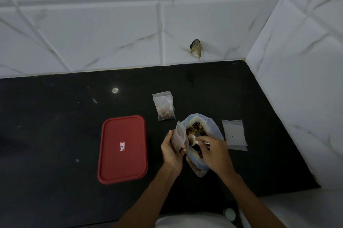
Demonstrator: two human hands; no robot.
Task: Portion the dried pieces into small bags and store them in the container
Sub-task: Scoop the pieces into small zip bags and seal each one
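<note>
**On the black counter (55,125), portioning in hand**

Furthest left, the container (122,149) sits shut under its red lid, so storing looks some way off. Beside it, the left hand (171,151) grips a small bag (179,135) upright. Its fingers curl round the lower half, and the bag's mouth gapes toward the large bag (213,122). For a clean fill, that mouth wants holding wide and close against the large bag's rim, so anything that slips falls back in rather than onto the counter. The right hand (215,151) pinches what looks like a small white spoon (192,137) at the large bag's opening. A modest, level scoop tipped slowly inside the small bag should keep the portions even and the seal strip clean enough to press shut. Right of that hand lies a stack of empty bags (234,132), within easy reach.

The filled bags (165,107), behind the left hand, show brown and golden bits settled at the bottom. The dried pieces (196,127) in the large bag look the same: small, irregular chunks, heaped loose.
</note>
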